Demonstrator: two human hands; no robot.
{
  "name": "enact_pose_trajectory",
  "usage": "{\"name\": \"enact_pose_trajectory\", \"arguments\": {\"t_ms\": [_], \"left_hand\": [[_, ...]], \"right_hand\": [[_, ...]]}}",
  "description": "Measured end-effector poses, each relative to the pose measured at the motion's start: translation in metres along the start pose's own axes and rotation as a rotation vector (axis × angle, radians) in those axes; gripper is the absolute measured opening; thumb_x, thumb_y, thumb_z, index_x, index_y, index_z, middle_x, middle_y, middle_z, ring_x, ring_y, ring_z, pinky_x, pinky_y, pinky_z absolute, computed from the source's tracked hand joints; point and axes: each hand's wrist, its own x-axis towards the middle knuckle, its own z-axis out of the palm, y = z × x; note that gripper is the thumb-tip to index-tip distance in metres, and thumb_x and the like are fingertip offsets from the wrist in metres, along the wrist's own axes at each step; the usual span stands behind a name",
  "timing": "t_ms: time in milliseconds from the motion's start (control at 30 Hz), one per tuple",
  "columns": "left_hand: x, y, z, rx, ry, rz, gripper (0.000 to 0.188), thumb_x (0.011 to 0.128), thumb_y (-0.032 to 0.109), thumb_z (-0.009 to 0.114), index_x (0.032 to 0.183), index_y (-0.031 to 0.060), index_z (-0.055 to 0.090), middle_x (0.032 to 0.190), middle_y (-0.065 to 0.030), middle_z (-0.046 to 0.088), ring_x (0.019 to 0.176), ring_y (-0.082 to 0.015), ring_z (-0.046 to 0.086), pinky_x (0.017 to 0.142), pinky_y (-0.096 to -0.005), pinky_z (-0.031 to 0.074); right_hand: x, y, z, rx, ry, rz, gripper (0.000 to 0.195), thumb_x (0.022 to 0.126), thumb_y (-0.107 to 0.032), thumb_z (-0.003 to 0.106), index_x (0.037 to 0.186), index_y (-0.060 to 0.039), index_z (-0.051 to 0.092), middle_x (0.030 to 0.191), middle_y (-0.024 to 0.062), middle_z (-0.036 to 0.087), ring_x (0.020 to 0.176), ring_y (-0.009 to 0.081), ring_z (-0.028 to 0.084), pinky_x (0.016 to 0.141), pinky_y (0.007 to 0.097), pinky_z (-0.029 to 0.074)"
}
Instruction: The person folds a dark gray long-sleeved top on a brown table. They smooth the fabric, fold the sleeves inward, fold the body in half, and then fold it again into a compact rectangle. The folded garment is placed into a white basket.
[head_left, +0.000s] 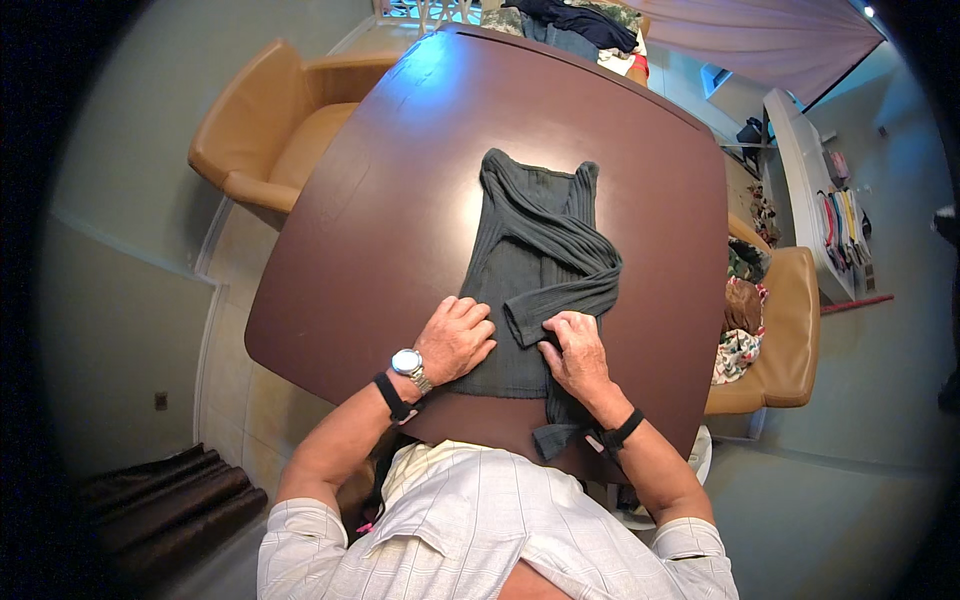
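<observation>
A dark grey ribbed knit top (517, 274) lies on the brown table (360, 247), its neckline away from me and its hem towards me. One sleeve (592, 251) crosses the body and doubles back, so its cuff (525, 322) rests over the lower front. The other sleeve runs down the right side, partly under my right forearm, with its cuff (555, 441) at the near edge. My left hand (456, 341) lies on the lower left of the top, fingers curled; whether it grips cloth is hidden. With thumb and fingers, my right hand (579, 356) pinches the folded sleeve's cuff.
Tan armchairs stand at the left (262, 142) and right (787, 330) of the table. Patterned clothes (742, 330) lie on the right one. More clothing (577, 30) is heaped beyond the far edge. Small garments hang at a white shelf unit (806, 187).
</observation>
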Motion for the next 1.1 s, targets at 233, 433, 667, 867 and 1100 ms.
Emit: {"name": "enact_pose_trajectory", "arguments": {"t_ms": [233, 433, 667, 867, 1100], "left_hand": [[-0.019, -0.001, -0.014, 0.016, -0.093, -0.022, 0.023, 0.089, 0.021, 0.085, 0.102, 0.0082, 0.072, 0.122, -0.0100, 0.068, 0.120, -0.0320, 0.064, 0.104, -0.0484, 0.051], [-0.025, 0.017, -0.016, 0.060, 0.025, -0.165, 0.026, 0.088, 0.021, 0.087, 0.104, 0.0069, 0.072, 0.121, -0.0159, 0.069, 0.117, -0.0347, 0.065, 0.101, -0.0489, 0.052], [-0.053, 0.049, -0.024, 0.069, -0.102, -0.513, 0.039, 0.090, 0.023, 0.086, 0.118, 0.0043, 0.067, 0.106, -0.0137, 0.069, 0.098, -0.0338, 0.069, 0.087, -0.0473, 0.055], [-0.053, 0.070, -0.013, -0.022, -0.050, -0.566, 0.043, 0.091, 0.017, 0.084, 0.127, 0.0026, 0.065, 0.109, -0.0175, 0.074, 0.101, -0.0375, 0.072, 0.087, -0.0487, 0.059], [-0.060, 0.080, -0.002, -0.126, 0.052, -0.564, 0.033, 0.093, 0.008, 0.077, 0.124, 0.0041, 0.064, 0.106, -0.0165, 0.072, 0.099, -0.0376, 0.071, 0.085, -0.0497, 0.058]], "right_hand": [[-0.010, 0.025, 0.005, -0.008, 0.006, 0.026, 0.038, 0.086, -0.009, 0.088, 0.119, -0.0058, 0.069, 0.121, 0.0139, 0.065, 0.119, 0.0382, 0.060, 0.107, 0.0478, 0.050], [-0.007, 0.022, -0.001, 0.003, -0.037, 0.039, 0.036, 0.087, -0.010, 0.087, 0.118, -0.0053, 0.070, 0.122, 0.0146, 0.065, 0.120, 0.0389, 0.060, 0.105, 0.0484, 0.051], [0.053, -0.010, -0.009, 0.093, -0.021, 0.010, 0.027, 0.095, -0.013, 0.081, 0.118, -0.0067, 0.069, 0.100, 0.0165, 0.073, 0.098, 0.0387, 0.072, 0.088, 0.0500, 0.058], [0.123, -0.021, 0.045, 0.182, -0.143, 0.240, 0.032, 0.100, -0.023, 0.076, 0.128, -0.0077, 0.070, 0.109, 0.0219, 0.078, 0.106, 0.0443, 0.075, 0.090, 0.0553, 0.060], [0.146, -0.024, 0.082, 0.015, -0.154, 0.238, 0.031, 0.096, -0.030, 0.081, 0.117, -0.0068, 0.081, 0.102, 0.0223, 0.081, 0.100, 0.0432, 0.079, 0.090, 0.0525, 0.062]]}}
